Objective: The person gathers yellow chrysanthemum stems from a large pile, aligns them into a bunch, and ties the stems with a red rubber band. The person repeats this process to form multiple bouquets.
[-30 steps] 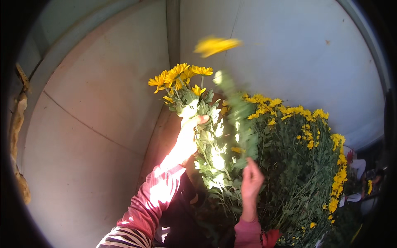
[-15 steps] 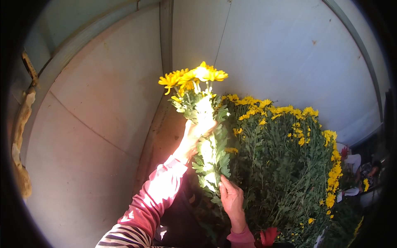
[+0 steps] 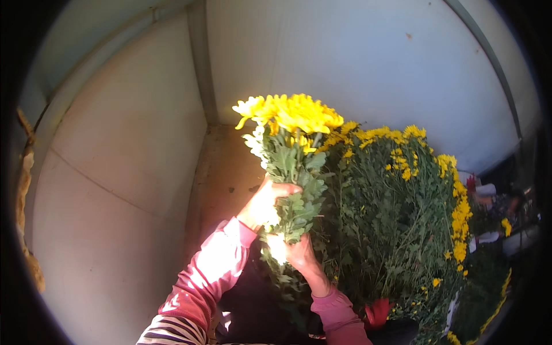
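Observation:
An upright bunch of yellow chrysanthemums (image 3: 296,158) stands in front of me, its blooms level at the top and its leafy stems running down. My left hand (image 3: 267,201) is closed round the stems below the flower heads, with the thumb across the front. Lower down, my right hand (image 3: 294,252) is closed round the same stems, its fingers partly hidden behind leaves. Strong sunlight washes out parts of both hands and the left sleeve. The lower stem ends are lost among dark leaves and shadow.
A large heap of yellow chrysanthemums (image 3: 391,218) lies to my right, stems massed together. Pale panel walls (image 3: 356,63) rise behind and at left (image 3: 121,149). A red, glove-like thing (image 3: 377,313) is at lower right. Another person (image 3: 509,204) is blurred at far right.
My right hand has moved up and left onto the stems and closed round them. The bunch has turned and looks fuller; the view has shifted slightly.

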`<state>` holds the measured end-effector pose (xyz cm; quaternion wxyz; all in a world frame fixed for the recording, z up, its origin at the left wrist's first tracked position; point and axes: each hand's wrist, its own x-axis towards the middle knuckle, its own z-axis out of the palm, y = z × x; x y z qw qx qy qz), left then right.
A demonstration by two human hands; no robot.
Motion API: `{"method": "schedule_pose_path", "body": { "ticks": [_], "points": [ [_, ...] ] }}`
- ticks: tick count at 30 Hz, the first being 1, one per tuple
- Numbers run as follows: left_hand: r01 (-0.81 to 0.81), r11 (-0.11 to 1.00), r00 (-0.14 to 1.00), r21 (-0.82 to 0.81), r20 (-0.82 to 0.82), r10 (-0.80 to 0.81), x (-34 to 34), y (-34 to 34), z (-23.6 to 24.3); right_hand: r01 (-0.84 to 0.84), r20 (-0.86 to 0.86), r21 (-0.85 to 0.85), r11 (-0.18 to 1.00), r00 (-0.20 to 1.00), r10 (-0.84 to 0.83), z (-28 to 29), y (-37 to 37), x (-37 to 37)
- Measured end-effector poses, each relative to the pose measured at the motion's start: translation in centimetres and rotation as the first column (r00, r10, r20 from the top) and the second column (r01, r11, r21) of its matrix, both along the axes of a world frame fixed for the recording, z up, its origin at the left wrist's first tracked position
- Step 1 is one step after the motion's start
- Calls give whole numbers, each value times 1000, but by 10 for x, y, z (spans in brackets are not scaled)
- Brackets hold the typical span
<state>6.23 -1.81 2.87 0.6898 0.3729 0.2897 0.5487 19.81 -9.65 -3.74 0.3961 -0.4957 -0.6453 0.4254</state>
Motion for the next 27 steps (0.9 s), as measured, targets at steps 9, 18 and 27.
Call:
{"method": "schedule_pose_path", "body": {
  "ticks": [9, 18, 27],
  "points": [
    [34, 999, 987, 20, 155, -36, -36, 12, -80, -361, 228, 4, 933, 908, 351, -46, 19, 12],
    [-177, 889, 969, 422, -85, 234, -48, 9, -85, 689, 729, -222, 690, 588, -352, -177, 98, 186],
    [88, 985, 852, -146, 524, 2, -34, 39, -90, 625, -229, -78, 776, 747, -624, -195, 102, 170]
  ]
}}
